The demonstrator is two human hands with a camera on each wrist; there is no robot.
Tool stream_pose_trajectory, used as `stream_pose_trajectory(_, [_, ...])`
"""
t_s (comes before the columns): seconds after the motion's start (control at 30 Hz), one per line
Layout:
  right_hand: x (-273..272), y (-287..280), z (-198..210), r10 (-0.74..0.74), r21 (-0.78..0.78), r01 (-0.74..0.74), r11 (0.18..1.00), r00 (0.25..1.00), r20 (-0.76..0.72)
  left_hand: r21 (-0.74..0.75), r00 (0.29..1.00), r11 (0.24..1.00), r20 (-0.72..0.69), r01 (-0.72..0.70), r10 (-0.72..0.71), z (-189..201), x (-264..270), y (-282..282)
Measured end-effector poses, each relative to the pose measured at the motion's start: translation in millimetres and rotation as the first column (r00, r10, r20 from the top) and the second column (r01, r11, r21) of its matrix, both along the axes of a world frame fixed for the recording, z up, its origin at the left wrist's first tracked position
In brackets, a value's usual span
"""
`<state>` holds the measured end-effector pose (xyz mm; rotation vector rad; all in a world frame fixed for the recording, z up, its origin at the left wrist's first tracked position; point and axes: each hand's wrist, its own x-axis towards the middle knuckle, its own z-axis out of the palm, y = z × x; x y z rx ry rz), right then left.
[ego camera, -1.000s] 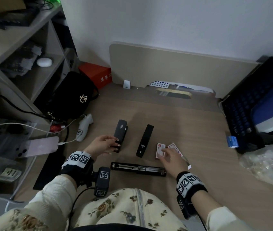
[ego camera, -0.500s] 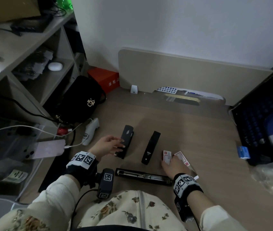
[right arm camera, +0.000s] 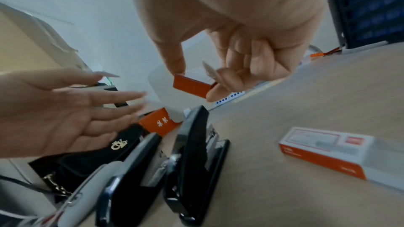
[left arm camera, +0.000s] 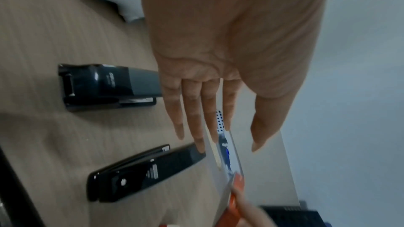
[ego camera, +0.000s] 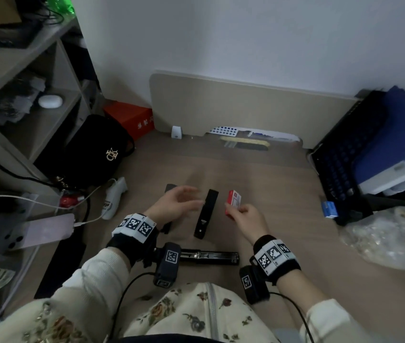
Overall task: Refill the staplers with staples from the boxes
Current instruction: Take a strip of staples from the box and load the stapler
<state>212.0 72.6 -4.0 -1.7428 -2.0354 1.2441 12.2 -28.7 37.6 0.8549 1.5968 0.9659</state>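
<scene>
Three black staplers lie on the wooden desk: the left stapler point(ego camera: 165, 227) point(left arm camera: 104, 87), the middle stapler point(ego camera: 206, 214) point(left arm camera: 142, 173) point(right arm camera: 194, 158), and a long stapler point(ego camera: 208, 258) opened flat near my body. My right hand point(ego camera: 238, 212) point(right arm camera: 196, 82) pinches a red-and-white staple box point(ego camera: 233, 203) point(right arm camera: 192, 86) between thumb and fingers, lifted above the desk right of the middle stapler. My left hand point(ego camera: 186, 200) point(left arm camera: 207, 127) hovers open with straight fingers over the left stapler, its fingertips pointing at the box. A second staple box point(right arm camera: 323, 151) lies flat on the desk.
A black handbag point(ego camera: 92, 154), a white device point(ego camera: 114, 196) and a charging phone point(ego camera: 43, 230) sit at the left. An orange carton point(ego camera: 129, 117) and a beige panel point(ego camera: 246, 110) stand at the back. A black crate point(ego camera: 340, 164) and plastic bag point(ego camera: 389, 238) are on the right.
My right hand has picked one staple box up off the desk. My left hand has lifted off the left stapler and moved right towards the box, fingers spread.
</scene>
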Motion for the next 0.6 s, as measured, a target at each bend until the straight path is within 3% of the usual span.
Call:
stream_pose_trajectory(0.2, [-18,-10,13,0.018,-0.038,-0.027,0.999,0.976,-0.219,0.086,0.982,0.978,-0.021,0.191,-0.190,-6,26,12])
stream_pose_trajectory(0.5, [-27,-32,31,0.136,-0.001,-0.143,0.990,0.944,-0.299,0.249,0.999,0.967,-0.024,0.044,-0.039,-5,30,5])
stream_pose_trajectory(0.6, [-23,-29,31,0.103,0.038,-0.096,0.995,0.935,-0.338,0.214,0.991,0.975,0.101,0.068,-0.091,3,25,-3])
